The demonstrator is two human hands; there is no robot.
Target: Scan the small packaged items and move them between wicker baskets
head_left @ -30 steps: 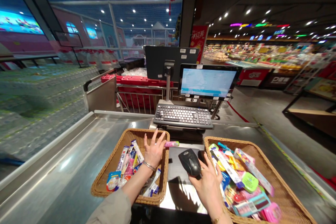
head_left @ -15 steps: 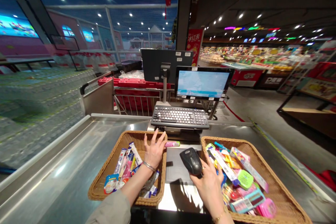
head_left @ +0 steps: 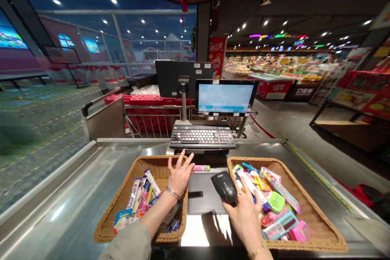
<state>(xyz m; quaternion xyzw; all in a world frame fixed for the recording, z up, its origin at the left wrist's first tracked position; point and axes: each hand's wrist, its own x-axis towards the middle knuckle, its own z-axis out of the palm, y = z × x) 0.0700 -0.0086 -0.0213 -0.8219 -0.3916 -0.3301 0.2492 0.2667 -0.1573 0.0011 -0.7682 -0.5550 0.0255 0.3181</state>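
My left hand [head_left: 179, 176], with a silver bangle at its wrist, is above the right rim of the left wicker basket [head_left: 117, 193]. Between its thumb and fingertips is a slim pink tube with a green end [head_left: 201, 167], pointing right; the other fingers are spread. My right hand [head_left: 246, 211] grips a black barcode scanner [head_left: 224, 187] whose head faces up and left, over the gap between the baskets. Its fingers partly cover the left side of the right wicker basket [head_left: 317, 211], which holds a jumble of colourful small packages [head_left: 276, 202].
Behind the baskets stand a black keyboard [head_left: 202, 136] and a lit monitor [head_left: 225, 96], with a second screen [head_left: 170, 79] turned away. Wrapped sticks [head_left: 134, 193] lie in the left basket. A metal cart [head_left: 103, 120] is beyond the steel counter [head_left: 70, 199].
The view has shifted slightly right. Against the counter, my left hand and the pink tube have moved a little right, and the scanner in my right hand has moved right too.
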